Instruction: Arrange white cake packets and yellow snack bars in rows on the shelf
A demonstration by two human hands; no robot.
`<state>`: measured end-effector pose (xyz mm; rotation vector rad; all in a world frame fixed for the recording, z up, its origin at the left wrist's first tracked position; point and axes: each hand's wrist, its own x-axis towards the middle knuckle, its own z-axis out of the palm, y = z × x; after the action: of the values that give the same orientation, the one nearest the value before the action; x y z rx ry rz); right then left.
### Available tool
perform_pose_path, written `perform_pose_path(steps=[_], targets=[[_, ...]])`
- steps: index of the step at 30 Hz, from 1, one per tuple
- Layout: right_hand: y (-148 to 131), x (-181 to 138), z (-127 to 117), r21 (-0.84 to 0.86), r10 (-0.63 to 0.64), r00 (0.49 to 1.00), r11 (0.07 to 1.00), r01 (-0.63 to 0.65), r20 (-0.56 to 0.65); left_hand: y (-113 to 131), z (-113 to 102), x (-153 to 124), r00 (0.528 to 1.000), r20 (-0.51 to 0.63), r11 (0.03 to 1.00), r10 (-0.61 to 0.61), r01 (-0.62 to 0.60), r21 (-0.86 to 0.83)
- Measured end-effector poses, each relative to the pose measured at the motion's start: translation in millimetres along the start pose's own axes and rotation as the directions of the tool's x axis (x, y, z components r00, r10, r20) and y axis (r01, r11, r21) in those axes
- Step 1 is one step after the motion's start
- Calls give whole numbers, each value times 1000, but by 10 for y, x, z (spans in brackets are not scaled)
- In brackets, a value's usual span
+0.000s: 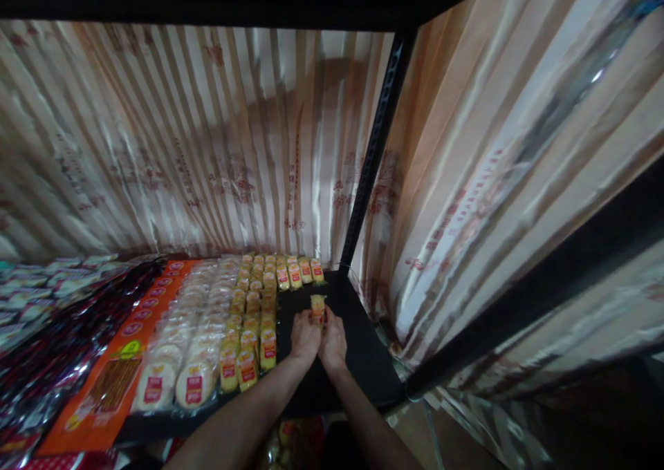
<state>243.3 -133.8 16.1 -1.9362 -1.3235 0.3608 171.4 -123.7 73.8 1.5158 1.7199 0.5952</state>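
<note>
A small yellow snack packet [318, 305] with a red-and-white label stands upright between my two hands, above the black shelf [357, 349]. My left hand [305, 334] closes on its left side and my right hand [333, 339] on its right. Both sets of fingers are partly hidden behind the backs of the hands. To the left, matching yellow packets [247, 359] stand in several tight rows. More of them [294, 272] line the back edge of the shelf, just beyond the held one.
Clear bags of round pale crackers [194, 383] form rows farther left, beside orange snack packs [104, 387] and dark shiny packets [46, 359]. A black post [376, 152] rises at the back right corner. Printed plastic sheeting [249, 124] hangs behind. Yellow packets [293, 446] show below the shelf.
</note>
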Motion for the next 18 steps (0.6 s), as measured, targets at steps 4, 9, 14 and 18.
perform_pose_path(steps=[4,9,14,18], targets=[[-26,194,68,-14,5,1000,1000,-6,-31,31,45,178,999,-11,998,51,-51,-22],[-28,443,219,-11,-13,996,1000,13,-84,40,87,415,995,-53,995,89,-91,-42],[-28,640,370,21,-69,988,997,73,-140,126,59,549,998,-40,993,54,-58,-106],[-57,751,419,9,-85,990,996,87,-115,180,27,598,998,-50,988,42,-49,-149]])
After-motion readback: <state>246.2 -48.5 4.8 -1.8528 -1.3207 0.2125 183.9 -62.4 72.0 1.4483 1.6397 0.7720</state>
